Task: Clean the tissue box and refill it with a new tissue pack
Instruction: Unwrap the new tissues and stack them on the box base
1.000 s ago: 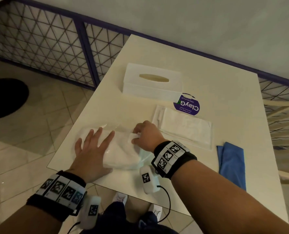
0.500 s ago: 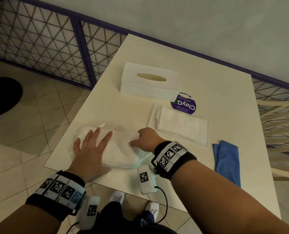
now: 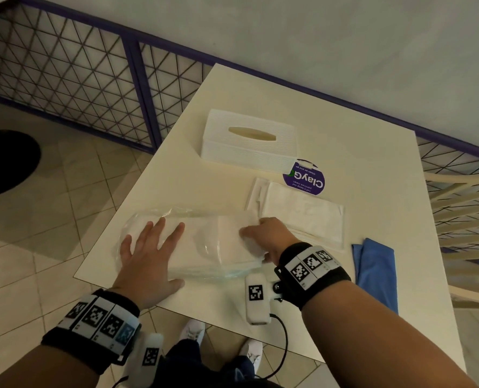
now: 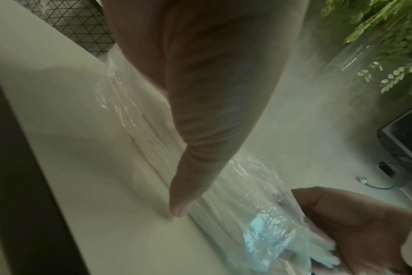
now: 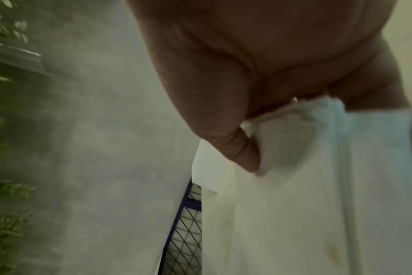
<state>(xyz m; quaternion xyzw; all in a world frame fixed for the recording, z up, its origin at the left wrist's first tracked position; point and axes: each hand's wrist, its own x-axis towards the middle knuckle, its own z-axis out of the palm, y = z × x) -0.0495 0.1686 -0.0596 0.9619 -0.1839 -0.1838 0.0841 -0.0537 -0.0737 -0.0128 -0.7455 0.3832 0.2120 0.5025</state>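
A new tissue pack (image 3: 204,245) in clear plastic wrap lies near the table's front left edge. My left hand (image 3: 151,247) lies flat on its left end, fingers spread and straight. My right hand (image 3: 263,236) grips the pack's right end, fingers curled around the tissues and wrap (image 5: 287,134). In the left wrist view the crinkled wrap (image 4: 254,186) runs under my palm toward the right hand (image 4: 355,228). The white tissue box (image 3: 249,141) stands farther back, its oval slot facing up.
A flat stack of white tissues (image 3: 302,214) lies right of the pack. A round purple sticker (image 3: 304,177) sits beside the box. A blue cloth (image 3: 377,270) lies at the right front. A purple-framed mesh fence (image 3: 92,79) stands left of the cream table (image 3: 345,135).
The pack now lies flatter and more stretched out. My right hand has shifted slightly right along its end. My left hand stays flat on the left end.
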